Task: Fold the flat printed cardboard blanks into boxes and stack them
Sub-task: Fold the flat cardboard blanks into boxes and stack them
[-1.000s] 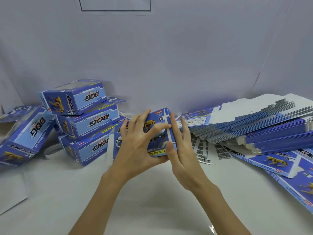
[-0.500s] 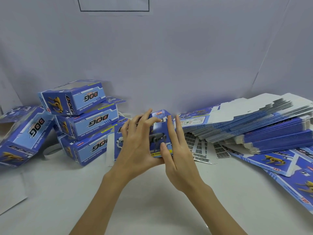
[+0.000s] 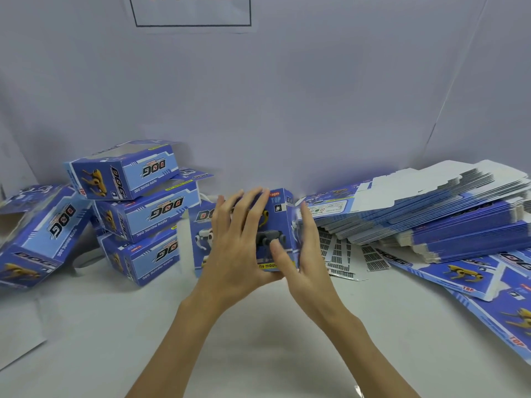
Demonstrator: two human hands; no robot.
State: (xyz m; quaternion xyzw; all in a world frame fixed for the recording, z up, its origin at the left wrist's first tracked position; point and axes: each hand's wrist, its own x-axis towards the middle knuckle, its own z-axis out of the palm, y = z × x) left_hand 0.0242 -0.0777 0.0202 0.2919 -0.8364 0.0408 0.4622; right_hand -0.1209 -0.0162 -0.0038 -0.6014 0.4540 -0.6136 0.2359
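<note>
A half-folded blue printed box [image 3: 273, 222] stands on end at the middle of the white table. My left hand [image 3: 235, 245] holds its left side, fingers spread over the printed face. My right hand [image 3: 301, 259] holds the right side, thumb pressing the face and fingers along the right panel. To the left, a stack of three folded boxes [image 3: 143, 211] rises against the backdrop. At the right lies a thick pile of flat blanks [image 3: 445, 214].
Another folded box [image 3: 43, 237] leans tilted at the far left. Loose flat blanks [image 3: 474, 280] lie on the table at the right, running to the frame edge. White barcode sheets [image 3: 342, 254] lie under the pile. A grey backdrop closes the back.
The box has turned in my hands, its face narrowing, then widening again. My right hand has shifted along the right panel, thumb onto the face. The camera has come a little nearer.
</note>
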